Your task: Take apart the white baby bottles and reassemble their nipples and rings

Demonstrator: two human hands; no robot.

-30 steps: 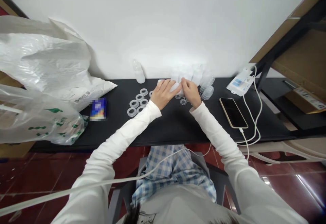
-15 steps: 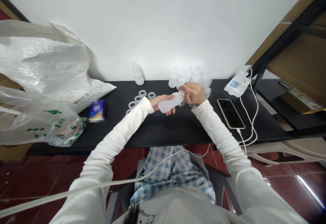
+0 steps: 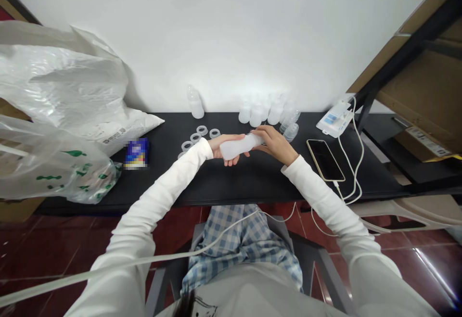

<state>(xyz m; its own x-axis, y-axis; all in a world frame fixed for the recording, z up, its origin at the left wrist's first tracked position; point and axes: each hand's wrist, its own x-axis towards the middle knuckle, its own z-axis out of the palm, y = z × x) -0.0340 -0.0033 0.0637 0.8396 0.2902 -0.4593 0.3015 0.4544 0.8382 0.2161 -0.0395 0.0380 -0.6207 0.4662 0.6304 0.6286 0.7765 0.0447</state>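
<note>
Bottle (image 3: 235, 148) (neck partly behind right hand (image 3: 277, 144))

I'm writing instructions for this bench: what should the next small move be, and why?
Probably a gentle turn by the right hand: its fingers curl over the top end of the bottle, while the left hand supports the base end. Whether the top is tight is hidden.

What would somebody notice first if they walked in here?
Probably the cloudy white bottle held between the left hand and right hand, over the middle of the black table. Next, the big, shiny white bag at the left. Then the phone lying on the table at the right.
</note>
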